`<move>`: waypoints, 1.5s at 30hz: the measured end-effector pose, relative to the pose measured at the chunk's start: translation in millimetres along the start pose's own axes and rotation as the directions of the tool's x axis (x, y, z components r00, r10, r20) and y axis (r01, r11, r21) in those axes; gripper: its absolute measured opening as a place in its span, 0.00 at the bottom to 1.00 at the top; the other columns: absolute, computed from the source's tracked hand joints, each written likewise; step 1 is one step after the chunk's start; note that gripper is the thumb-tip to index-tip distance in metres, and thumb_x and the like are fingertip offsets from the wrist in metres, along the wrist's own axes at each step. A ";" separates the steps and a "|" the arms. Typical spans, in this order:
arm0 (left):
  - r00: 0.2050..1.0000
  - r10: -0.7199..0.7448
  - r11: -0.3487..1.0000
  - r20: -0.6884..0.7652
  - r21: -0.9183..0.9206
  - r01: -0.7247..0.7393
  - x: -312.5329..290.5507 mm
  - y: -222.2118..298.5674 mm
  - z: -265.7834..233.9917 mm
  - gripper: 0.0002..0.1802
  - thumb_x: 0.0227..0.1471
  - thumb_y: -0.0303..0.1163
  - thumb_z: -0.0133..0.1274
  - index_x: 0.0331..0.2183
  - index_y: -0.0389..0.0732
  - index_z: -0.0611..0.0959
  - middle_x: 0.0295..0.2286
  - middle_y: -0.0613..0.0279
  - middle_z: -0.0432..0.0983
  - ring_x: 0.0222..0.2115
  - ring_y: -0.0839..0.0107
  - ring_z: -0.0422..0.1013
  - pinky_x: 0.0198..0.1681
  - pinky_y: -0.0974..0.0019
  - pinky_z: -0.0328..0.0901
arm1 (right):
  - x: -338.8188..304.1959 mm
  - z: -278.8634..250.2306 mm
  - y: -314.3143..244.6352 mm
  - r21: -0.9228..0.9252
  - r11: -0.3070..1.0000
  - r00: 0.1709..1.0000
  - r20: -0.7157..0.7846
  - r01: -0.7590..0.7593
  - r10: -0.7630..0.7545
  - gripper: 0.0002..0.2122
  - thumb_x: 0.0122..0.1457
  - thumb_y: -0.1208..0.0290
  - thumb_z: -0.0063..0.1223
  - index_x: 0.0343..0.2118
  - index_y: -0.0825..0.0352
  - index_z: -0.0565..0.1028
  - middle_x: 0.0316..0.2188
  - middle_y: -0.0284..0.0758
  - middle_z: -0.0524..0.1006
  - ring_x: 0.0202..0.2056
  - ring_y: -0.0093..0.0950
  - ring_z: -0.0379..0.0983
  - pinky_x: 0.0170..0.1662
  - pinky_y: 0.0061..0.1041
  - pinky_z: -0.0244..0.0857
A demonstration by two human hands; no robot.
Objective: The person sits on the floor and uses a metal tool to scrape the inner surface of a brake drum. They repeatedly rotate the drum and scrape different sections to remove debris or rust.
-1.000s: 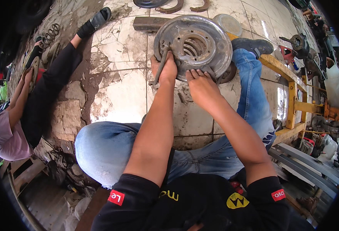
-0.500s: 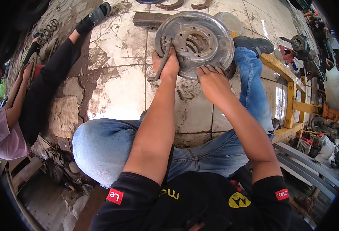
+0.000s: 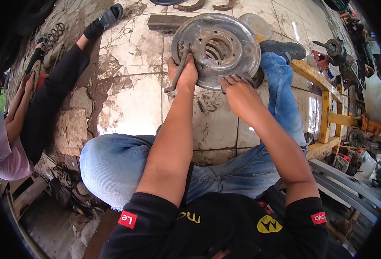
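Round metal plate (image 3: 234, 52), left fingers (image 3: 172, 68) at left edge, right fingers (image 3: 230, 80) at lower rim

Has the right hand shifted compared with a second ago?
Yes, to the right: judged against the dark block beyond the metal disc, the right hand is now farther right along the disc's lower edge.

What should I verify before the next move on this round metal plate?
1. Left hand at the round metal plate's left edge: ok.
2. Left grip secure: cannot tell, fingers mostly hidden.
3. Right hand holding the dark piece at the plate's lower-right edge: ok.
4. Rod beside the left hand fixed to the plate: cannot tell.
5. Full view beneath the plate: not ok, only curved rings show through its centre hole.
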State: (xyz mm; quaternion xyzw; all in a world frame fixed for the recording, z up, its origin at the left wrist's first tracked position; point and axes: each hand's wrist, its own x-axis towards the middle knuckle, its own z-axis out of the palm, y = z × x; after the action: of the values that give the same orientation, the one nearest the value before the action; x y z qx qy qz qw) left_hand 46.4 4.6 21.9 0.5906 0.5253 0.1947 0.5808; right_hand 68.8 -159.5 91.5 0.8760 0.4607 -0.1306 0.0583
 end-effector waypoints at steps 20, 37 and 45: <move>0.999 0.038 0.999 -0.011 0.014 -0.038 2.0 -4.0 2.6 0.30 0.46 0.44 0.61 0.47 0.34 0.78 0.44 0.45 0.77 0.46 0.53 0.72 0.51 0.58 0.63 | -9.0 7.2 0.8 0.068 0.998 1.000 -0.011 -0.006 0.007 0.28 0.57 0.68 0.55 0.60 0.70 0.64 0.62 0.43 0.64 0.64 0.39 0.57 0.66 0.40 0.48; 0.999 0.033 0.998 -0.020 0.062 -0.032 1.1 -1.8 2.7 0.26 0.47 0.42 0.60 0.44 0.36 0.78 0.40 0.47 0.79 0.42 0.54 0.74 0.49 0.58 0.65 | -3.1 10.4 -16.2 -0.021 0.998 0.995 -0.085 -0.058 0.056 0.21 0.59 0.74 0.42 0.56 0.75 0.67 0.57 0.48 0.69 0.60 0.41 0.63 0.64 0.41 0.51; 0.996 0.081 0.995 -0.039 0.070 -0.078 -0.2 -2.0 -1.3 0.27 0.46 0.46 0.60 0.43 0.36 0.78 0.39 0.44 0.79 0.42 0.50 0.74 0.48 0.55 0.65 | -3.5 20.4 -13.5 0.030 0.999 0.985 -0.167 -0.040 0.044 0.21 0.59 0.73 0.43 0.55 0.75 0.68 0.56 0.50 0.69 0.60 0.42 0.63 0.64 0.41 0.52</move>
State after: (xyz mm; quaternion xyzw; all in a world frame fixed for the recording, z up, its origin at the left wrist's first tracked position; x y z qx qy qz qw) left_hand 44.5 4.6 20.5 0.6263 0.5199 0.2120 0.5409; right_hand 52.2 -159.1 73.2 0.8941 0.4435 -0.0614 0.0105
